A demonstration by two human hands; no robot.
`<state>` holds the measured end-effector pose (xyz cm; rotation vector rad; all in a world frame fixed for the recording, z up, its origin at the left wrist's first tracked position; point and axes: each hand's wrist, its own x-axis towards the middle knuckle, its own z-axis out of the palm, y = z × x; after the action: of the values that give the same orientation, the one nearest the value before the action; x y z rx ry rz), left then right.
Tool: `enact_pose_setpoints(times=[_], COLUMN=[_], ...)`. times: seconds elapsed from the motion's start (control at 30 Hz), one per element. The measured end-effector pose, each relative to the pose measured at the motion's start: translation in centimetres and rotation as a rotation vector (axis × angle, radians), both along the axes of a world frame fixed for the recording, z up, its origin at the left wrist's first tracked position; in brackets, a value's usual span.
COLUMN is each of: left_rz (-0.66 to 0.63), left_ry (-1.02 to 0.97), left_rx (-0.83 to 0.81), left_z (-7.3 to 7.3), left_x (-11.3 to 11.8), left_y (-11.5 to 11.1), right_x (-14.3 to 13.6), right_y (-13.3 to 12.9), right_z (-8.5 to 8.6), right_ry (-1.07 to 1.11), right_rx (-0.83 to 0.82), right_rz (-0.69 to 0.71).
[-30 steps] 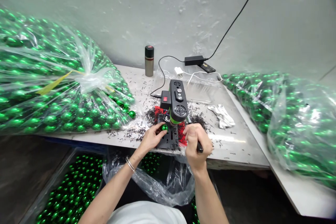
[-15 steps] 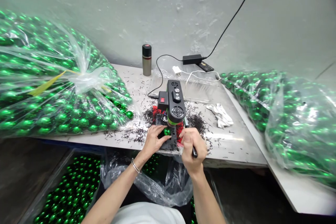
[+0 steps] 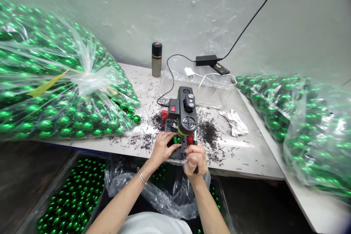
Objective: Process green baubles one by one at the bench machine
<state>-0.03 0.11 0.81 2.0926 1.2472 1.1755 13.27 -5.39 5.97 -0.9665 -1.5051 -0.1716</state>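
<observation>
We have two hands at one black machine near the middle of the table. Our left hand has its thumb and fingers closed about one green ball, which sits on the machine's dark base, under the near end of its head. Our right hand, just right of that, is wrapped in a fist around one black handle. Two silvery bands circle our left wrist.

The machine carries one red switch on its left side and shows two round vents on top. Black bits, too many for us to count, lie on both sides of it, and red material shows at two spots by the base.

At the far side we see one bottle, one power adapter, one white plug and one dark flat object. White gloves lie right of the machine; we cannot tell how many.

To the left is one big knotted bag of green balls with one yellow strip. More bagged balls lie to the right, and one open container of them stands below the table, near left.
</observation>
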Motion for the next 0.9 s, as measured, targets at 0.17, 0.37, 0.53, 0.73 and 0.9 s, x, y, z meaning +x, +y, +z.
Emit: enact_pose_setpoints(times=[0.17, 0.37, 0.53, 0.73, 0.9], left_rz=[-0.011, -0.024, -0.005, -0.018, 0.049], left_ry=[-0.023, -0.024, -0.051, -0.002, 0.211], left_rx=[0.005, -0.038, -0.05, 0.042, 0.218], left_z=[0.0, 0.0, 0.0, 0.2, 1.5], left_x=[-0.1, 0.0, 0.4, -1.5, -6.0], left_y=[0.0, 0.0, 0.3, -2.8, -3.4], right_x=[0.2, 0.6, 0.8, 0.6, 0.0], right_y=[0.2, 0.4, 0.0, -0.1, 0.0], right_z=[-0.9, -1.6, 0.4, 6.2, 6.5], right_ry=[0.014, -0.103, -0.041, 0.092, 0.106], right_rx=[0.025, 0.036, -0.002, -0.091, -0.055], right_rz=[0.039, 0.041, 0.034, 0.027, 0.006])
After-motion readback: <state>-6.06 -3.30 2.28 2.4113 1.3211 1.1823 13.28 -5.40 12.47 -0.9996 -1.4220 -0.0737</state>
